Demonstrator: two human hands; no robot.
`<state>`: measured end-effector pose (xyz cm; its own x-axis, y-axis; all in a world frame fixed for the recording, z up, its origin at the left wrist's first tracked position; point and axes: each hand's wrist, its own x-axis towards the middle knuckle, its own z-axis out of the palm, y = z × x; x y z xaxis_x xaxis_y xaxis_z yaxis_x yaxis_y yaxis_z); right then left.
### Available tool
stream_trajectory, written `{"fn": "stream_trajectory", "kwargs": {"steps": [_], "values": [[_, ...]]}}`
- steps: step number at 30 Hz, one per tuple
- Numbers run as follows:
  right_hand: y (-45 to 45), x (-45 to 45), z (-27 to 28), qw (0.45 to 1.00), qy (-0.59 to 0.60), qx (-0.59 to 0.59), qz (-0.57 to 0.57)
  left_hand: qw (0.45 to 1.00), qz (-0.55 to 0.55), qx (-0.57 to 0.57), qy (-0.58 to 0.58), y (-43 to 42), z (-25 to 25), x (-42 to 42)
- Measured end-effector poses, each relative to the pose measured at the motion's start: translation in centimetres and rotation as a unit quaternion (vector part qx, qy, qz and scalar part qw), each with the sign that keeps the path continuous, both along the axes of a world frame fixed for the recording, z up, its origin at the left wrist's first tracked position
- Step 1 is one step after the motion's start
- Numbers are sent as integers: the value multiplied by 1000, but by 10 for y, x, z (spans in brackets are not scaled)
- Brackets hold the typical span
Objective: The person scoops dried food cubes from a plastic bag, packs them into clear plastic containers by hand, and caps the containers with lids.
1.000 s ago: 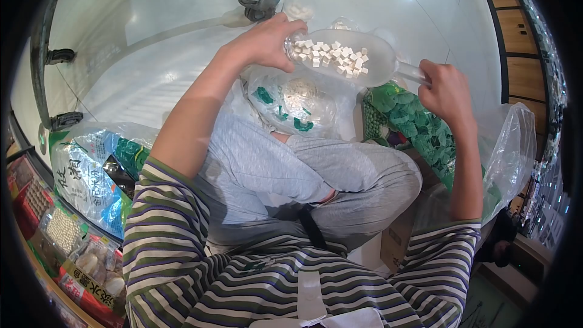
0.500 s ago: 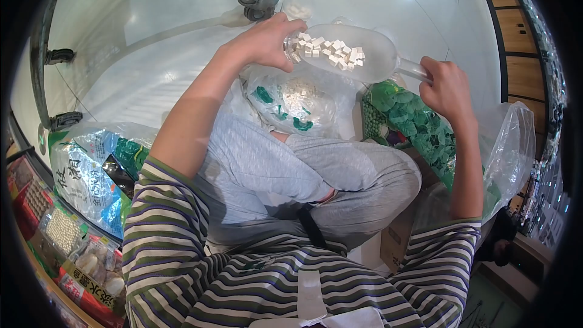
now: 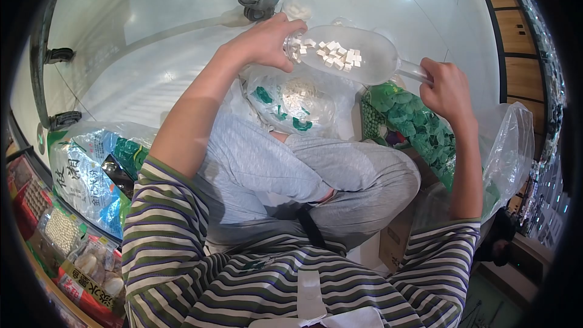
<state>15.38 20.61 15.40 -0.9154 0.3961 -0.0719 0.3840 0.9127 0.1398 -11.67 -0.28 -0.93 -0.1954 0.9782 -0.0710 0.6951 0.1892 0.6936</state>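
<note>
My right hand (image 3: 446, 87) is closed round the handle of a clear plastic scoop (image 3: 379, 54), held level above the floor. Several small white cubes (image 3: 337, 56) lie in the scoop's front half. At the scoop's mouth, my left hand (image 3: 267, 41) grips a clear jar (image 3: 289, 48) by its side, mostly hidden by the fingers. Some cubes sit right at the jar's opening. Below the scoop, an open clear plastic bag (image 3: 322, 106) with green print holds more white pieces.
Another clear jar (image 3: 297, 6) with white pieces stands beyond my left hand, near a metal rack's caster (image 3: 261, 1). A green printed bag (image 3: 419, 121) lies by my right knee. At left are a large printed bag (image 3: 91, 176) and a shelf of packaged foods (image 3: 91, 273).
White cubes have slid along the scoop toward the jar, leaving fewer in the scoop and a gap between them. Both hands have stayed nearly still.
</note>
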Motion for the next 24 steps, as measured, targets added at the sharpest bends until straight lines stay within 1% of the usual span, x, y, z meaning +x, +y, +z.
{"fn": "stream_trajectory", "kwargs": {"steps": [9,14,24], "values": [[-2,1,1,1000,-4,-4,2,1000,-2,10,4,-1,0,0],[-2,2,1,1000,-8,-5,-1,1000,-5,-5,2,-1,5,1],[-4,1,4,1000,-3,-14,6,1000,-8,2,-3,-1,-1,0]]}}
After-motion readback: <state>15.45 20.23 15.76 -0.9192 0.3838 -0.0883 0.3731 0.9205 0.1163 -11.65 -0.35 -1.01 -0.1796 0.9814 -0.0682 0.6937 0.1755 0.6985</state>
